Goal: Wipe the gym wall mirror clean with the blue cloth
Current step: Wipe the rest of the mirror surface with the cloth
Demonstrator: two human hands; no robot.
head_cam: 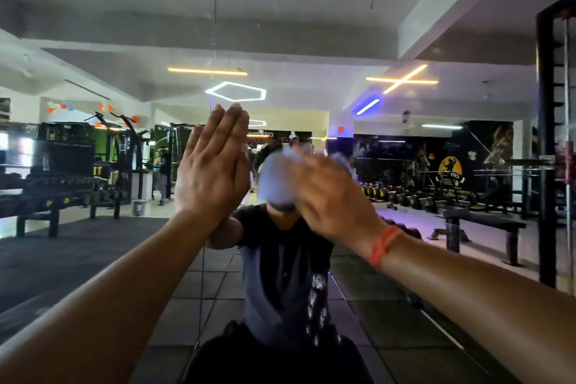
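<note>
A: Where is the blue cloth (pixel 274 178)?
B: Against the mirror (pixel 124 40), under the blurred right hand (pixel 327 196) pressing it.
A: And beside it?
B: Left hand (pixel 215 165), fingers straight, flat on the mirror.

Blurred blue cloth (pixel 274 178) bunched flat against the wall mirror (pixel 311 40)
</note>
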